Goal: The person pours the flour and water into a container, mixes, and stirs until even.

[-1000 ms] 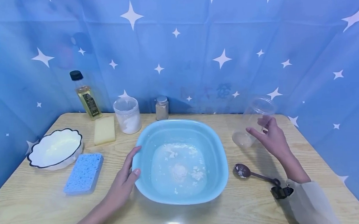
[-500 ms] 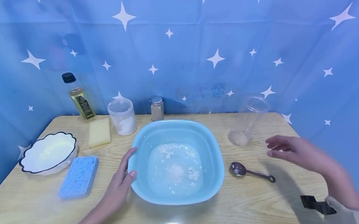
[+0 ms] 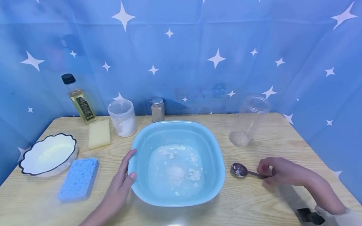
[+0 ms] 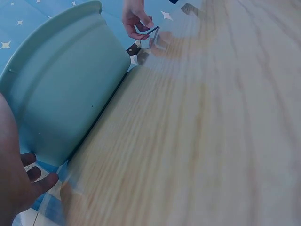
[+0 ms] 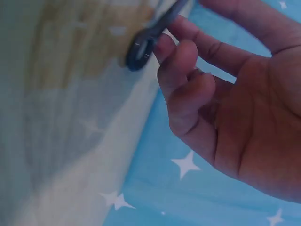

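Observation:
My left hand (image 3: 119,185) holds the left side of a light-blue basin (image 3: 217,178), thumb and index fingertip at its rim. In the left wrist view, other fingers (image 4: 44,184) of that hand show low beside the basin's outer wall (image 4: 70,89). White powder and clumps (image 3: 177,173) lie in the bottom of the basin. My right hand (image 3: 285,172) pinches the handle of a dark spoon (image 3: 240,170) to the right of the basin. Bits of white stick to the spoon's bowl. The right wrist view shows the looped handle end (image 5: 138,52) beside the fingertips.
A clear plastic cup (image 3: 247,120) stands behind the right hand. Along the back are an oil bottle (image 3: 83,104), a tub of white powder (image 3: 123,118) and a small jar (image 3: 158,109). At left sit a yellow sponge (image 3: 99,134), a scalloped bowl (image 3: 49,156) and a blue sponge (image 3: 78,179).
My right hand has let go of the clear cup, swung right and toward me, then come down onto the spoon handle. The left hand stays on the basin; the view shifts slightly.

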### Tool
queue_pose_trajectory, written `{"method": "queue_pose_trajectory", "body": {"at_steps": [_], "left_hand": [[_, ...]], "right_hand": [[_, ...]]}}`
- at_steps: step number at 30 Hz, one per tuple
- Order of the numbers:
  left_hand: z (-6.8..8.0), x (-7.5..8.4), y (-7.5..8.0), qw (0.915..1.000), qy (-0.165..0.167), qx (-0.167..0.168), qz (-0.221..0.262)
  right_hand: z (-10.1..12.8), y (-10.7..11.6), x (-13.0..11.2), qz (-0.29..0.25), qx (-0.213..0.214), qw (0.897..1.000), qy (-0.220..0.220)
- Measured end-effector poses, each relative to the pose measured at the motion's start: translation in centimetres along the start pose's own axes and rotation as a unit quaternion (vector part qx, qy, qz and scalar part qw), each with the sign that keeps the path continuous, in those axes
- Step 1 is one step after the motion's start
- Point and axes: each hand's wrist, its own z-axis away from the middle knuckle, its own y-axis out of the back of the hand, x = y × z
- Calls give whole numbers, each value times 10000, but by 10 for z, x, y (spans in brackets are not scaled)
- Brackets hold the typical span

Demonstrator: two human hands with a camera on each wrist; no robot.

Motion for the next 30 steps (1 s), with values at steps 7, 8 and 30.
{"method": "queue_pose_trajectory", "body": {"at_steps": [7, 8, 30], "left_hand": [[-1, -1, -1, 9998, -102, 22, -197], [-1, -1, -1, 9997, -104, 25, -209], [0, -3, 1, 9998, -22, -66, 163]], "right_hand": [[-3, -3, 3, -98, -135, 9998, 78], [-3, -2, 3, -146, -163, 9997, 112], [7, 42, -60, 245, 1285, 9888, 725]]}}
